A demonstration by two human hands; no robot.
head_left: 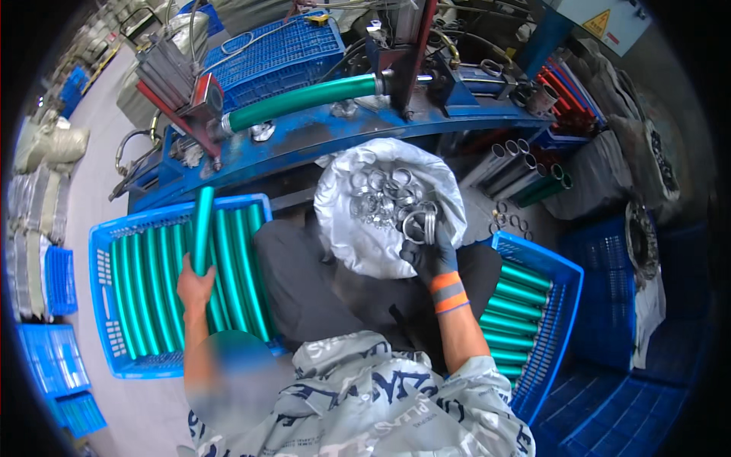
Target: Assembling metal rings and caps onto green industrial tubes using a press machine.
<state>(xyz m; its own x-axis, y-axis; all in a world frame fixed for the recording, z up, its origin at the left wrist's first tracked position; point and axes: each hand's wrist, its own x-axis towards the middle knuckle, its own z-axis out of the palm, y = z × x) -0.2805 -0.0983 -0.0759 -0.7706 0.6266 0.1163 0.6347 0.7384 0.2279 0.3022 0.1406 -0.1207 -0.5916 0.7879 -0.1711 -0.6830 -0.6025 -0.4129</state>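
My bare left hand (196,288) is wrapped round the lower part of a shiny green tube (203,225), which it holds upright over the blue crate (96,293) on my left. Rows of similar green tubes (137,297) fill that crate. My right hand (435,261), in a dark glove with an orange and grey cuff, grips a few metal rings (429,227) above an open white sack (343,247). More loose metal rings (381,199) lie inside the sack, between my knees. The gloved fingertips are partly hidden.
Ahead, a blue machine bench (297,141) carries another green tube (304,103) between two end fixtures. A second blue crate (569,305) with green tubes stands at my right. Bare metal tubes (506,164) and scattered rings (512,221) are beyond it.
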